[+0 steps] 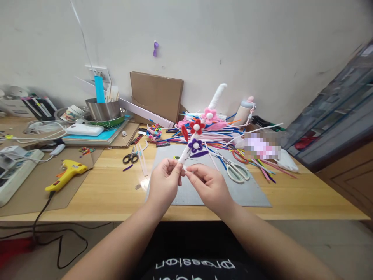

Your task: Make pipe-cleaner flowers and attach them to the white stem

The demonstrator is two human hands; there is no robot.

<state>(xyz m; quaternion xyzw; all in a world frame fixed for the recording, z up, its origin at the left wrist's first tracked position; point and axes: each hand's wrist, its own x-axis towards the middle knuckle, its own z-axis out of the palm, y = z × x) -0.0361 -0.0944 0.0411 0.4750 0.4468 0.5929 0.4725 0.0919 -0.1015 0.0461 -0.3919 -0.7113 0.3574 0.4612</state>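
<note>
Left hand (164, 181): we pinched the flowered stem (197, 127) | right hand (212, 187): fingertips bunched by near end, hold unclear | axis: ran far-right

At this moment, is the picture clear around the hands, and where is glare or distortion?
Head view: left hand, right hand and flowered white stem look fairly sharp; head view: glare spots the wooden table just left of the grey mat; head view: wide-angle distortion seems to tilt the cabinet at right, which looks soft.

Wooden table (303, 194): grey mat (250, 195), black-handled scissors (132, 153), cardboard sheet (62, 200).
</note>
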